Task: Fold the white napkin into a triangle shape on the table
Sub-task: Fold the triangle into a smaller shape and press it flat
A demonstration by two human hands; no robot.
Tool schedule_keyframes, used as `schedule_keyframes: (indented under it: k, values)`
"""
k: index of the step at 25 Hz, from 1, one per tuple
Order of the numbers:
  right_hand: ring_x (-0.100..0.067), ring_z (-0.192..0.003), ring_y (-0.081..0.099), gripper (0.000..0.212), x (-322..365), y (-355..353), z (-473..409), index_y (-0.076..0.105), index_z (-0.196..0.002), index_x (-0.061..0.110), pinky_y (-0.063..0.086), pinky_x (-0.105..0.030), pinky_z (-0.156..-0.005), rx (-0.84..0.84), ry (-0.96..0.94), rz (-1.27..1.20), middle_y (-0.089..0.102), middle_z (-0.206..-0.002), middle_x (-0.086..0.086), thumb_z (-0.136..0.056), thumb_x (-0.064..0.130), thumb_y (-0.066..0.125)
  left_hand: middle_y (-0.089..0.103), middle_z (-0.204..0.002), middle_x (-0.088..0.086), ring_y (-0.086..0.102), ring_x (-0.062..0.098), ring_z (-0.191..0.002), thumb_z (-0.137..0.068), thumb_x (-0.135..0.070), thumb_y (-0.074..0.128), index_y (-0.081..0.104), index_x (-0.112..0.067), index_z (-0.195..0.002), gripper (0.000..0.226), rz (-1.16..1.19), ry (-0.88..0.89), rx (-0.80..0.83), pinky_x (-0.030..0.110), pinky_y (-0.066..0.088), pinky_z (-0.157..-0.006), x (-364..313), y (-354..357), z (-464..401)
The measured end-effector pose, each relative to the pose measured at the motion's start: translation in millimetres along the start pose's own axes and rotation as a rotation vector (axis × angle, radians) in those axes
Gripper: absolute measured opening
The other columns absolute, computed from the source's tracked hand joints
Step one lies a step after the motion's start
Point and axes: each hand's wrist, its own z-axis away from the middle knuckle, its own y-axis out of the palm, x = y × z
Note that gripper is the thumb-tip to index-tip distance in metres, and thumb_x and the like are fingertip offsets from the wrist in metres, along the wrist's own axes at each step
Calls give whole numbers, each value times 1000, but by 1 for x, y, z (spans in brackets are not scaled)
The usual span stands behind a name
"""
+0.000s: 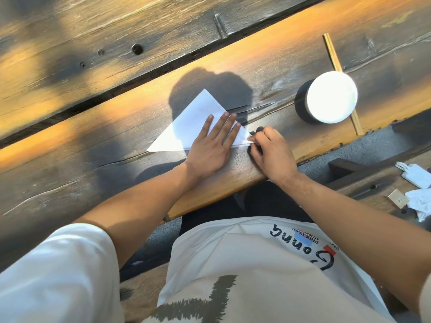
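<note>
**Napkin's basically a triangle already**

So the napkin (191, 122) is lying flat on the counter (93, 141), close to its near edge, and it already reads as a clean triangle: one point aimed away from the person, one long edge running along the side nearest them. You can see doubled layers along the right edge, so the fold looks made to me.

The left hand (210, 148) is spread flat over the napkin's near right part, fingers straight, pressing it down. No grip there, just an open palm holding it in place. The right hand (270, 152) is at the napkin's right corner, and its grip is narrow: fingertips pinching that tip, apparently lining the layers up or sharpening the crease.

What's left, I'd guess, is small stuff: square off that corner, run a finger along the fold, let go. Can't tell if the layers match up perfectly under the left hand, since it covers that bit.

Off to the napkin's right, well apart, there's a dark bowl (326, 99) with a white inside, sitting on a pair of chopsticks (332, 53). Neither is in the way.
</note>
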Motion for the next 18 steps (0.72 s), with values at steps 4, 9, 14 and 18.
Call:
schedule_keyframes:
  k: [4,9,14,18]
  values:
    - [-32,-79,60,8,1,2,3,68,-96,6,54,-42,-74,-28,-6,40,60,-87,-10,-88,7,66,28,-166,20,21,36,-155,-108,-28,36,31,-1,-158,56,22,5,11,59,21,-123,0,-1,1]
    - [-31,-79,61,7,4,0,6,69,-93,6,54,-41,-73,-57,-1,35,62,-87,-9,-88,7,64,30,-165,20,24,37,-154,-106,-20,44,33,-2,-157,55,-42,32,-26,60,22,-123,-1,7,-1]
    - [-34,-80,62,11,1,1,9,67,-96,8,55,-44,-71,-33,59,25,62,-91,-10,-90,13,60,23,-167,20,17,37,-156,-106,-17,39,26,-3,-160,57,-39,35,33,59,17,-125,-6,5,-2]
    - [-32,-85,61,17,3,6,11,69,-101,7,54,-44,-78,-37,97,32,62,-93,-10,-90,19,65,19,-168,18,13,36,-157,-109,-26,34,24,-4,-160,57,-2,18,71,58,14,-125,-6,0,-2]
